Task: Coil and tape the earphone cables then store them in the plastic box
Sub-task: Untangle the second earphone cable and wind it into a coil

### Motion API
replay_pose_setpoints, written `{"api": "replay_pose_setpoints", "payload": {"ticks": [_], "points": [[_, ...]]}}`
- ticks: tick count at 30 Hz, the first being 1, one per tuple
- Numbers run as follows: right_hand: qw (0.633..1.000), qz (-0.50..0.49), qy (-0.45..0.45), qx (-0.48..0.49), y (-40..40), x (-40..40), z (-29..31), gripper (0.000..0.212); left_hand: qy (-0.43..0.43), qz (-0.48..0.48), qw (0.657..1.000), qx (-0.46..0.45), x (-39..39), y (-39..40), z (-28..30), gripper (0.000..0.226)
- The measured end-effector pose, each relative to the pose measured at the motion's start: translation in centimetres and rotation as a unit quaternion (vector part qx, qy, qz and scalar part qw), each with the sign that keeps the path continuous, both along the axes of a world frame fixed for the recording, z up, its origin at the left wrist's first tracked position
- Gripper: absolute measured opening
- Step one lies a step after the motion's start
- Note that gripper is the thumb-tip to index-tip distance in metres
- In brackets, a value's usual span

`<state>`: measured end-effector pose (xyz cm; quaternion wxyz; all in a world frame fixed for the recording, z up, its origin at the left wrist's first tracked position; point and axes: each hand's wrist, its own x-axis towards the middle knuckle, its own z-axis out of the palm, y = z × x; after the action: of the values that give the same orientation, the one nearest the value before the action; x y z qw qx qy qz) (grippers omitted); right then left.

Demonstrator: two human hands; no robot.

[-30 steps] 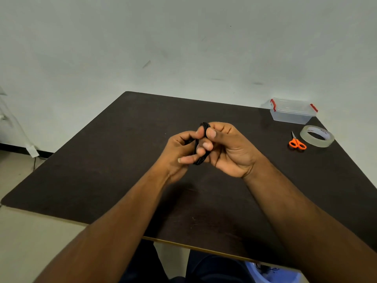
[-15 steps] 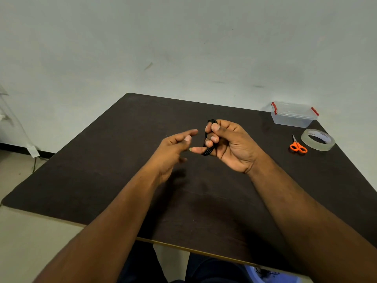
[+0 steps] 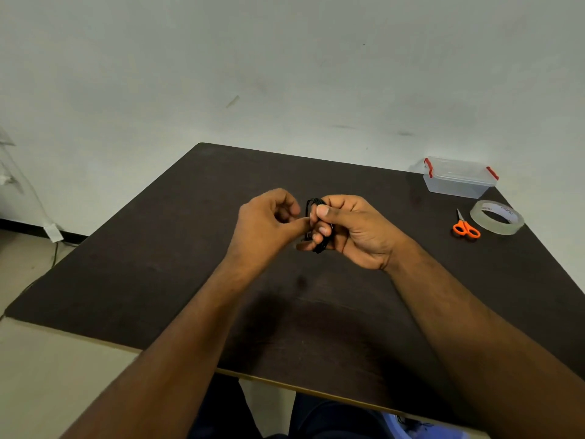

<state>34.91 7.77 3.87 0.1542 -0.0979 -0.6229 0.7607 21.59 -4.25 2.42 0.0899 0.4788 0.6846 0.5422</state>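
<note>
The right hand [image 3: 354, 231] holds the coiled black earphone cable [image 3: 316, 228] above the middle of the table, thumb pressed on top of the bundle and the fingers curled round it from below; the coil stands roughly upright in that grip, its loops showing above the thumb and again below the fingers. The left hand [image 3: 269, 221] sits just beside it, fingers curled in towards the palm, with the thumb reaching across to touch the coil or the right fingertips (which of the two the view does not settle); whether it pinches a strand of cable cannot be told. Both forearms run down to the near edge of the frame.

Below them lies the dark brown table [image 3: 158, 264]; at its far right corner stands the clear plastic box [image 3: 457, 180] with red latches, its lid on; nearer than the box and well apart from the hands lie a pair of orange-handled scissors [image 3: 465, 226] and, just beside them on the right, a roll of clear tape [image 3: 496, 217] lying flat. A pale wall [image 3: 285, 74] rises behind the table.
</note>
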Motion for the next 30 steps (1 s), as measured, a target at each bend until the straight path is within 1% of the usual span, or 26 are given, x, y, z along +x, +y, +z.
{"api": "replay_pose_setpoints", "payload": {"ticks": [4,8,11,14,17,19,21,23,25,28,30], "points": [[1.000,0.003,-0.011,0.008,-0.2,0.1,-0.3,0.014,-0.060,-0.064,0.996,-0.020,0.5,0.1,0.1,0.026],[1.000,0.015,0.000,-0.017,-0.4,0.4,-0.7,0.016,-0.068,-0.132,0.989,-0.026,1.4,0.0,0.1,0.019],[0.998,0.047,0.015,-0.034,-0.5,0.6,-0.7,0.017,-0.104,-0.136,0.985,0.000,1.9,0.0,-0.1,0.018],[0.994,0.094,0.026,-0.057,-0.4,0.8,-0.5,0.014,-0.174,-0.120,0.976,0.050,2.1,0.1,-0.2,0.022],[0.991,0.123,0.018,-0.037,0.0,0.8,-0.5,0.015,-0.229,-0.114,0.964,0.070,1.6,0.5,-0.9,0.023],[0.991,0.123,0.017,-0.042,0.3,0.9,-0.7,0.018,-0.254,-0.149,0.954,0.059,1.0,0.6,-1.2,0.016],[0.991,0.118,0.020,-0.054,0.3,1.1,-0.6,0.017,-0.259,-0.178,0.948,0.053,0.8,0.5,-1.3,0.013],[0.994,0.094,0.017,-0.051,0.3,1.2,-0.7,0.014,-0.243,-0.162,0.955,0.057,0.9,0.5,-1.4,0.012],[0.999,0.039,0.007,-0.037,0.0,1.1,-0.7,0.017,-0.225,-0.128,0.964,0.062,1.4,0.9,-1.4,0.011],[0.996,-0.092,0.014,-0.020,-1.2,0.4,-1.4,0.021,-0.222,-0.038,0.972,0.074,2.5,1.8,-1.7,0.010],[0.981,-0.191,0.037,-0.017,-2.6,-0.4,-2.4,0.019,-0.221,0.029,0.971,0.085,3.1,2.4,-2.0,0.011]]}}
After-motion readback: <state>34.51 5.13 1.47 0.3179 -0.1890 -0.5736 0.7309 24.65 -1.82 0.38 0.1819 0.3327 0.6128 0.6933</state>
